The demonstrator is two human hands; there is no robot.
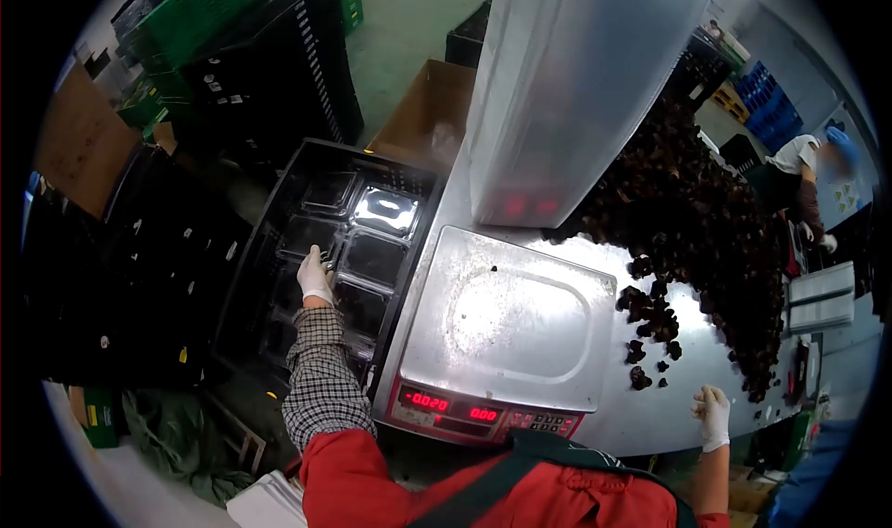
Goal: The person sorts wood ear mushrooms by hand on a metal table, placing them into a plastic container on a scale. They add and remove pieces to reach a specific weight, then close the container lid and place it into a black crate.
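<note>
My left hand (pixel 316 275), in a white glove, reaches into a black crate (pixel 421 221) and touches the clear plastic boxes (pixel 373 256) inside; its fingers are bent, and whether they grip a box is unclear. My right hand (pixel 713 418), gloved too, hangs at the table's front edge with its fingers curled in; anything inside it is hidden. Between the hands stands a scale with a bare steel pan (pixel 520 314) and a red display (pixel 446 405) reading -0.020. Dark, mushroom-like pieces (pixel 688 212) lie heaped on the metal table (pixel 604 426), several loose ones near the scale.
A tall stack of clear plastic containers (pixel 567 91) rises behind the scale. Black crates (pixel 269 73) and green crates (pixel 190 26) are piled at the left, with a cardboard box (pixel 423 110) behind the crate. A co-worker (pixel 806 170) in a blue cap is at the far right.
</note>
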